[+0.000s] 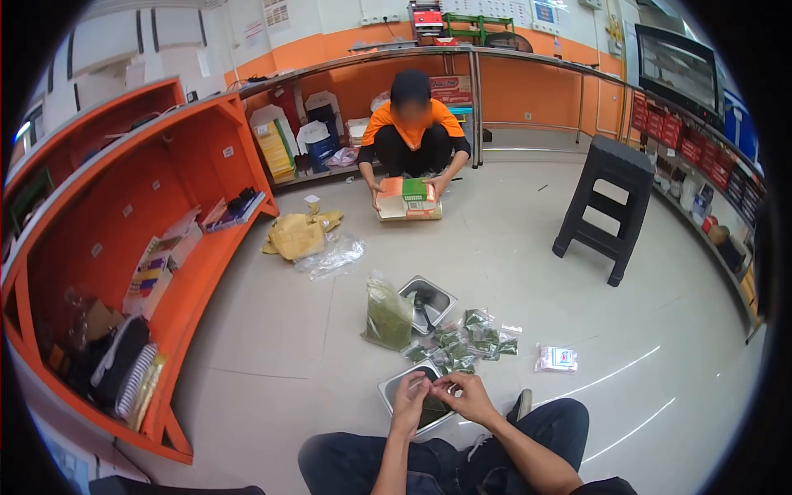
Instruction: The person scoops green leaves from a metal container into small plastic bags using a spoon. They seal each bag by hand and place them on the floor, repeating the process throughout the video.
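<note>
My left hand [409, 402] and my right hand [466, 398] meet above a metal pan [389, 386] on the floor in front of my crossed legs. Fingertips of both are pinched together on what looks like a small clear plastic bag [432, 403], mostly hidden by the fingers. Green flakes show in the pan. Just beyond lies a pile of small filled zip bags [485, 337] with green contents. A large clear bag of green flakes [386, 315] stands beside a second metal pan [443, 308], which has a black-handled tool [423, 309] in it.
A pack of small bags [556, 358] lies to the right. Crumpled brown paper [295, 236] and clear plastic [332, 255] are at the left. A person in orange [415, 132] squats ahead, holding a box [406, 198]. A black stool [606, 202] and orange shelf [177, 305] flank the floor.
</note>
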A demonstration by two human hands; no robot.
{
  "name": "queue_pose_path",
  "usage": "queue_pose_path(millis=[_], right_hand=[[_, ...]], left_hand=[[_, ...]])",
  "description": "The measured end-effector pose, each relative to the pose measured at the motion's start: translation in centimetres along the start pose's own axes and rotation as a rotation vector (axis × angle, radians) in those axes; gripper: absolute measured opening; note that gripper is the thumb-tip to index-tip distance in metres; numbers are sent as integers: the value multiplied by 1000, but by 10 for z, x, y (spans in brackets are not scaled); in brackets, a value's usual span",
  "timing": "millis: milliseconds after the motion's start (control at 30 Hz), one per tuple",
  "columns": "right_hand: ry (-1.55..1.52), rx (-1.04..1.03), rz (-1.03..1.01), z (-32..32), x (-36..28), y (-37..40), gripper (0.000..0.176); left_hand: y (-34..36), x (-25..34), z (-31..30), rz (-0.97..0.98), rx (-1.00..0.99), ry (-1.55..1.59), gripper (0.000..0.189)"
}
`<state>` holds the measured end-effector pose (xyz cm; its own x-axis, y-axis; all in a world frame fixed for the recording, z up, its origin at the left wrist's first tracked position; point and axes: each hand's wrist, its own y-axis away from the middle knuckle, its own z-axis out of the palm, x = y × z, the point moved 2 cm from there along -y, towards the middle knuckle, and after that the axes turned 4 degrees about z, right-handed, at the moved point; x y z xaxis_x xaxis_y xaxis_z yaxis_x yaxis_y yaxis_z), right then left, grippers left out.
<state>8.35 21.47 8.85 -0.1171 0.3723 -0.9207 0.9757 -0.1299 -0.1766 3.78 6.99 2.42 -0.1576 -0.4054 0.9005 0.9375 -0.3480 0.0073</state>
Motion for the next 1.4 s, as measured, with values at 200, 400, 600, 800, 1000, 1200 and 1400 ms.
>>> queue_pose_path(millis=[200,400,600,800,1000,1200,1400], right_hand=[[26,20,-68,1,7,0,18],[-14,108,-114,1,20,-4,15],[-156,124,134,-4,24,-10,14],[-216,94,181,-4,33,-19,14],[-102,155,99,-1,31,-17,15],[-171,138,95,-4,26,-17,14],[-220,95,12,-1,29,-18,11]], left_hand=[[-3,2,2,38,-30,-116,43],[-1,11,8,52,-17,-247,45],[1,29,10,-2,-44,-105,35],[-8,27,-2,61,107,-82,16],[-7,29,5,152,130,-234,10],[-3,32,11,259,148,-363,10],[-1,37,11,262,122,-335,12]])
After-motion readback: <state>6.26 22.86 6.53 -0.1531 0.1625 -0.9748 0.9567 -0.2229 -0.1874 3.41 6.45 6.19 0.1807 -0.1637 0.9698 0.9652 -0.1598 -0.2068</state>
